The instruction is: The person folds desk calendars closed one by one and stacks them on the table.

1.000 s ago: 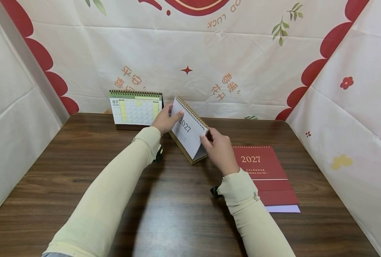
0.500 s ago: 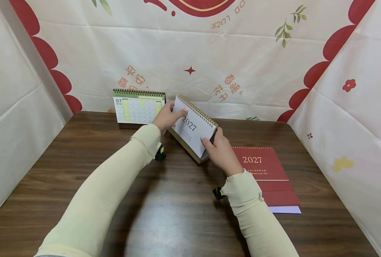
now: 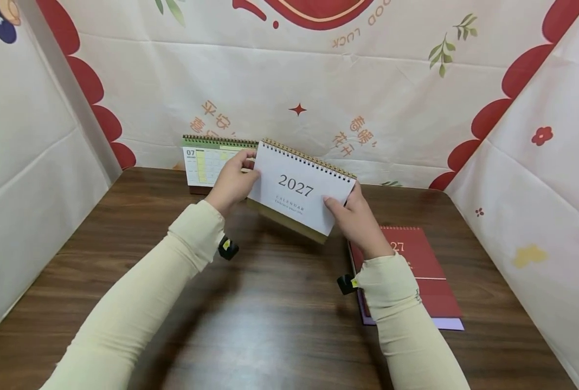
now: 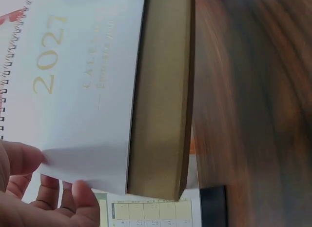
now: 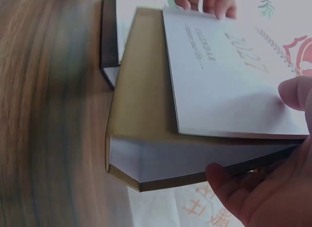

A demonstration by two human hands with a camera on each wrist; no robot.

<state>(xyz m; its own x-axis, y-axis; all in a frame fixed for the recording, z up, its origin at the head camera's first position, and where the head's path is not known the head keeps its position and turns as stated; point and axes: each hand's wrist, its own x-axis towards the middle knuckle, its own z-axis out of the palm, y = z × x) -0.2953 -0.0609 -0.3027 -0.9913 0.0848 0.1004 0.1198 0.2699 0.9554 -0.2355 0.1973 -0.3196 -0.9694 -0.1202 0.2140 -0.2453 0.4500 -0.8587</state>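
Note:
A white 2027 desk calendar [image 3: 294, 187] with a gold base and gold spiral binding is tilted, its right end lower, and appears raised off the table. My left hand [image 3: 233, 179] pinches its left edge; in the left wrist view the thumb [image 4: 24, 158] meets the cover's edge. At the right edge my right hand [image 3: 360, 219] grips it, thumb on the cover and other fingers behind. The right wrist view shows the hollow between cover and stand. Behind my left hand stands a green-topped desk calendar [image 3: 208, 162], partly hidden.
A red 2027 calendar [image 3: 433, 295] lies flat at the right, partly covered by my right forearm, a purple sheet [image 3: 449, 324] showing below it. Beneath everything is a brown wooden table [image 3: 270, 325]. Printed cloth [image 3: 250, 76] hangs at the back and both sides.
The white calendar has turned to face forward more and risen slightly, its right end swinging to the right. Both hands have moved with it, and the head view has shifted a little.

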